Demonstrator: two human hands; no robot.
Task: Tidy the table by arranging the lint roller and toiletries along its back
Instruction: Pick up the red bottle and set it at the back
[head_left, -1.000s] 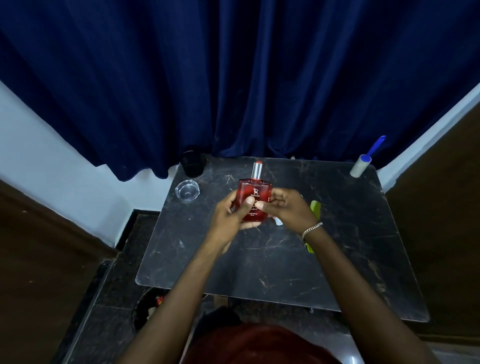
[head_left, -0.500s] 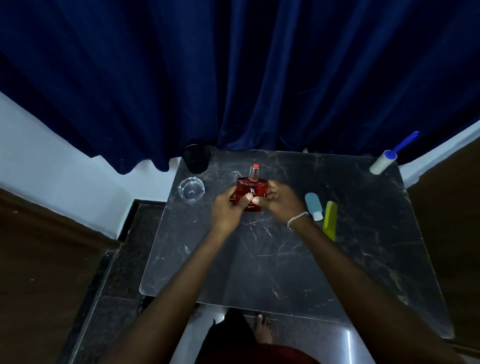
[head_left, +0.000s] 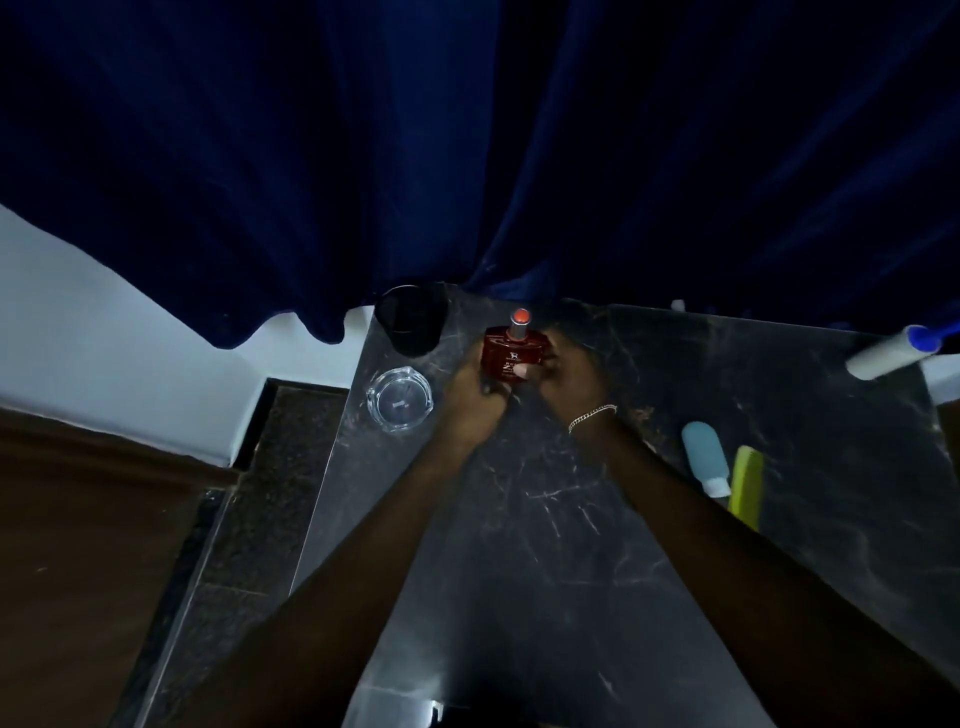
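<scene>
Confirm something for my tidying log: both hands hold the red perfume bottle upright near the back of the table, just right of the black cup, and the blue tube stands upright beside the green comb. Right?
Not quite. In the head view the blue tube lies flat beside the green comb, not upright. The rest holds: left hand and right hand hold the red perfume bottle upright, right of the black cup.

Back-left corner of table (head_left: 571, 597) crowded: black cup (head_left: 413, 322) at the corner, glass ashtray (head_left: 399, 399) just in front of it by left edge, red perfume bottle (head_left: 515, 356) right beside the cup w/ both hands on it. Back edge betw. bottle & lint roller (head_left: 883, 356) at back-right corner is bare. Blue tube (head_left: 705, 460) & green comb (head_left: 746, 486) lie near right edge, mid-depth. Centre & front of table open. Curtain (head_left: 467, 156) hangs over back edge.
</scene>
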